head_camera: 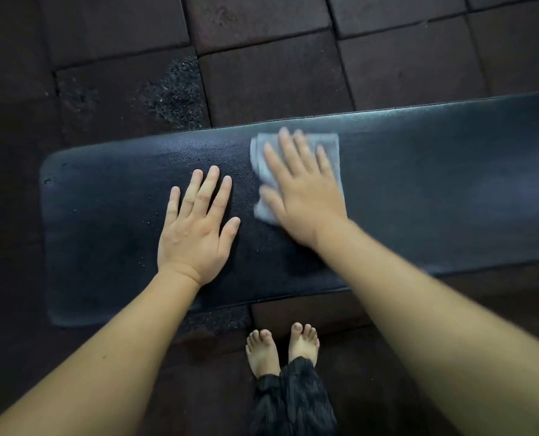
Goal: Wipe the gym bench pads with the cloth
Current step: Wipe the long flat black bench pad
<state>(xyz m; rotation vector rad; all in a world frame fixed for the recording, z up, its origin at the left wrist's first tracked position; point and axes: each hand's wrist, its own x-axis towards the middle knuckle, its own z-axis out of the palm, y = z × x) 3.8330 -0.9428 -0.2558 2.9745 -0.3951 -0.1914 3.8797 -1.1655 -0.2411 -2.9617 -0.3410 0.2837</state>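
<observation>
A long black gym bench pad (434, 190) stretches across the view from left to right. Small droplets speckle its surface around the middle. A pale grey-blue cloth (329, 146) lies flat on the pad near its far edge. My right hand (302, 190) presses down on the cloth with straight, spread fingers and looks blurred. My left hand (199, 225) rests flat on the bare pad just left of the cloth, fingers straight.
Dark square rubber floor tiles (261, 73) surround the bench, with a crumbled patch (173, 92) beyond its far edge. My bare feet (282, 350) and dark trouser legs stand close to the pad's near edge.
</observation>
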